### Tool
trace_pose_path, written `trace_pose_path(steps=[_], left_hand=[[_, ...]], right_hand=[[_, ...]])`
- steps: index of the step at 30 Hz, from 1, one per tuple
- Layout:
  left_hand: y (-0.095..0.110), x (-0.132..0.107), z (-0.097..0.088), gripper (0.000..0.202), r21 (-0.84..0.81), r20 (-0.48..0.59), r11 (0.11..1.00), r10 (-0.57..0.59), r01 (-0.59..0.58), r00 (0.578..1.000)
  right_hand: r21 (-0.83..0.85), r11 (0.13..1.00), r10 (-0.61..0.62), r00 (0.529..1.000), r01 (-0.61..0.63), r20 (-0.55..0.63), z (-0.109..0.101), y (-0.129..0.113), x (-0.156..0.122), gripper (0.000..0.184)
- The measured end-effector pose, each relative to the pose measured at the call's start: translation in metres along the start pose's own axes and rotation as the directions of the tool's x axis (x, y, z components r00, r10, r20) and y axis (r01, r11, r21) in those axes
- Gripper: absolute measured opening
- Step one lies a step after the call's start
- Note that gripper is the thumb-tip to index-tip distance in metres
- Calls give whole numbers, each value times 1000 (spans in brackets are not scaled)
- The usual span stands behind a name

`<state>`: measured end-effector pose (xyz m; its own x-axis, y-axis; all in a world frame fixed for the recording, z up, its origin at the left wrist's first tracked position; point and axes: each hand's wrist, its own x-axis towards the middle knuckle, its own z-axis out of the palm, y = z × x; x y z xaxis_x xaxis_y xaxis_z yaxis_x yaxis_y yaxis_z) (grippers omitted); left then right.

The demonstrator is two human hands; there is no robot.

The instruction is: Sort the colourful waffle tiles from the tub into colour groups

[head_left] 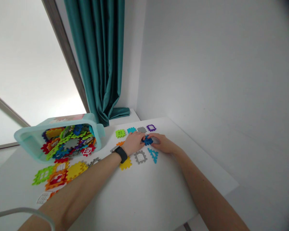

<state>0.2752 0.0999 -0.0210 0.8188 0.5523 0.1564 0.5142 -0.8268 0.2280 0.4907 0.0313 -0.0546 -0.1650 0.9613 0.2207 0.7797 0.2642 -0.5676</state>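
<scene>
My left hand (134, 142) and my right hand (162, 143) meet over a blue toothed plastic tile (147, 140) on the white table (146, 192), fingers of both pinched on it. A black watch sits on my left wrist. Around the hands lie flat tiles: a green one (120, 133), a teal one (131, 130), a grey one (142, 129), a purple one (151, 128), a yellow one (126, 164), a grey window tile (140, 157) and a light-blue triangle (154, 155).
A pale-teal plastic tub (33, 141) lies tipped on its side at the left, spilling several coloured tiles (60, 173) onto the table. A teal curtain (101, 61) hangs behind. White wall runs along the right; the table edge is near right.
</scene>
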Motion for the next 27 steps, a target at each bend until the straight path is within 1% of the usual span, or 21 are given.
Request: trace_pose_path(steps=[4, 11, 17, 21, 27], left_hand=[[2, 2, 0, 8, 5, -2, 1000, -2, 2, 1000], [1, 8, 2, 9, 12, -15, 1000, 6, -6, 1000], [-3, 10, 6, 12, 9, -35, 1000, 2, -1, 999], [-4, 9, 6, 14, 2, -41, 1000, -2, 2, 999], [-4, 7, 6, 11, -4, -57, 1000, -2, 2, 998]], right_hand=[[-16, 1000, 4, 1000, -4, -22, 0, -3, -1, 33], [-63, 994, 87, 990, -94, -107, 4, -7, 0, 28], [-61, 993, 90, 989, -98, -121, 7, -7, 1, 25], [-57, 993, 94, 987, -102, -127, 8, -7, 0, 26], [-48, 993, 100, 986, -107, -137, 9, -5, -1, 27]])
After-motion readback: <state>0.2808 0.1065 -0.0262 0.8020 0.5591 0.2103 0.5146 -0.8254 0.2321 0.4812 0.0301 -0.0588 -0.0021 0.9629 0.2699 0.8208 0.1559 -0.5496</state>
